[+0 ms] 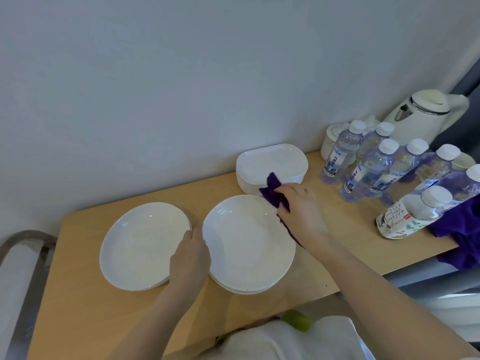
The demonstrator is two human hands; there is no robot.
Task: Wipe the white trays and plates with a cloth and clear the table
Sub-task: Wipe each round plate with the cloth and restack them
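Two short stacks of round white plates lie on the wooden table: the left stack and the right stack. My right hand grips a purple cloth and presses it on the far right rim of the right stack. My left hand rests between the two stacks, fingers on the left rim of the right stack. Behind the cloth stands a pile of white rectangular trays against the wall.
Several water bottles crowd the table's right side, with a carton lying in front. A white kettle and a white jar stand at the back right. Another purple cloth hangs over the right edge. A padded chair arm sits left.
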